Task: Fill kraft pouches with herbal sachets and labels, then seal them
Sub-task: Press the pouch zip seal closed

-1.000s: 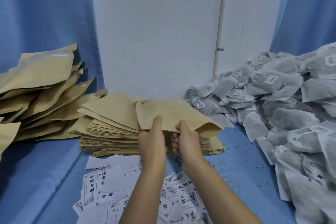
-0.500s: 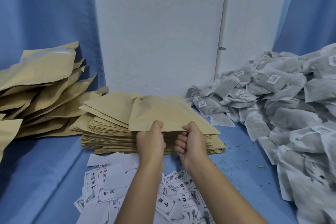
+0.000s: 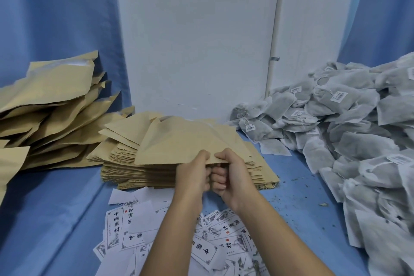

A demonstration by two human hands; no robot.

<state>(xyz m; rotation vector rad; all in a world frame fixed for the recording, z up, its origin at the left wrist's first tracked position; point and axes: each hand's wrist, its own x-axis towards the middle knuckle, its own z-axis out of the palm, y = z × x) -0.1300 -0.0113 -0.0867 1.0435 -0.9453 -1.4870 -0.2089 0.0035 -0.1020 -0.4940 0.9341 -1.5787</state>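
Observation:
A flat kraft pouch (image 3: 179,139) is held just above the stack of empty kraft pouches (image 3: 125,163) in the middle. My left hand (image 3: 193,173) and my right hand (image 3: 230,175) both pinch its near edge, knuckles almost touching, thumbs on top. A large heap of grey herbal sachets (image 3: 349,141) with small white tags fills the right side. Printed white labels (image 3: 139,231) lie scattered on the blue cloth under my forearms.
A leaning pile of bulkier kraft pouches (image 3: 49,107) sits at the left. A white wall panel (image 3: 197,40) stands behind the stack, blue curtains on both sides. Herb crumbs speckle the blue cloth (image 3: 298,199) between stack and sachets.
My hands have drawn together on the pouch's near edge and pulled it slightly toward me and lower over the stack.

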